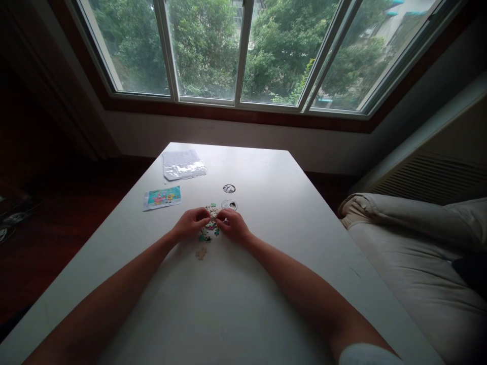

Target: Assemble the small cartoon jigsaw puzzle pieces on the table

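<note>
A small heap of jigsaw puzzle pieces [208,234] lies on the white table [213,304], some green and coloured, others pale. On the left of the heap, my left hand [191,223] is closed, thumb and fingertips pinched at a puzzle piece. My right hand [233,225] faces it from the right, also pinching at a piece, its fingertips close to those of the left. The fingers partly hide what they grip. Nearer to me, a few tan pieces [201,253] sit apart from the heap.
A colourful cartoon picture card [163,197] lies left of the heap, with a clear plastic sleeve [183,165] behind it. Two round black-and-white items [229,188] are beyond my right hand. A pale sofa [399,248] stands at right; windows [207,50] are ahead.
</note>
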Available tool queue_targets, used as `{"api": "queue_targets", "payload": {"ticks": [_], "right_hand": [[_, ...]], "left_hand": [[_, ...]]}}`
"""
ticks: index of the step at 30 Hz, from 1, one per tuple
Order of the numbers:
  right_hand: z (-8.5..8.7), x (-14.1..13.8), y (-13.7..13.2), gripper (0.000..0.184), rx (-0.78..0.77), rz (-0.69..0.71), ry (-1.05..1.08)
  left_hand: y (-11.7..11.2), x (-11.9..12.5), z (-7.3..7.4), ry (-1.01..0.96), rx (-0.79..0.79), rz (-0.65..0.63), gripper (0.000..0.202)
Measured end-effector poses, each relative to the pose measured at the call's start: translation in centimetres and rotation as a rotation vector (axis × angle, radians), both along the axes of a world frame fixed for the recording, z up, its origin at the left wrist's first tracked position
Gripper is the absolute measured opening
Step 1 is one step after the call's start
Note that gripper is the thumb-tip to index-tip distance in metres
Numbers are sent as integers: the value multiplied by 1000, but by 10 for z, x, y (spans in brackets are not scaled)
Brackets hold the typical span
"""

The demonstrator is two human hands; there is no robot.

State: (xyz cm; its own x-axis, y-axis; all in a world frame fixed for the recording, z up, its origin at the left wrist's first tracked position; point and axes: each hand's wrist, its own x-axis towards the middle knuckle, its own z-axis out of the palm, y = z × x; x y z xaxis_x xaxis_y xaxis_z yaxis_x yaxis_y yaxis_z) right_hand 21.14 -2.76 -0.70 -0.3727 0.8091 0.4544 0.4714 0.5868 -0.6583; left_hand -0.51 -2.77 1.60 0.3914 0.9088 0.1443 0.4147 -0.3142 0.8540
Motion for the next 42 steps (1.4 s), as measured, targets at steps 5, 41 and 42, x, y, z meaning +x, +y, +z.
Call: {"api": "queue_targets", "payload": {"ticks": [5, 41, 42], "right_hand": [[2, 0, 0, 13, -4, -57, -41], [8, -7, -15, 4, -3, 124, -38], [7, -6, -13, 5, -31, 83, -4]], "left_hand": [[-2, 2, 0, -5, -6, -48, 22], [3, -7, -3, 169, 173, 132, 23], [1, -5, -1, 148, 163, 96, 23]]}}
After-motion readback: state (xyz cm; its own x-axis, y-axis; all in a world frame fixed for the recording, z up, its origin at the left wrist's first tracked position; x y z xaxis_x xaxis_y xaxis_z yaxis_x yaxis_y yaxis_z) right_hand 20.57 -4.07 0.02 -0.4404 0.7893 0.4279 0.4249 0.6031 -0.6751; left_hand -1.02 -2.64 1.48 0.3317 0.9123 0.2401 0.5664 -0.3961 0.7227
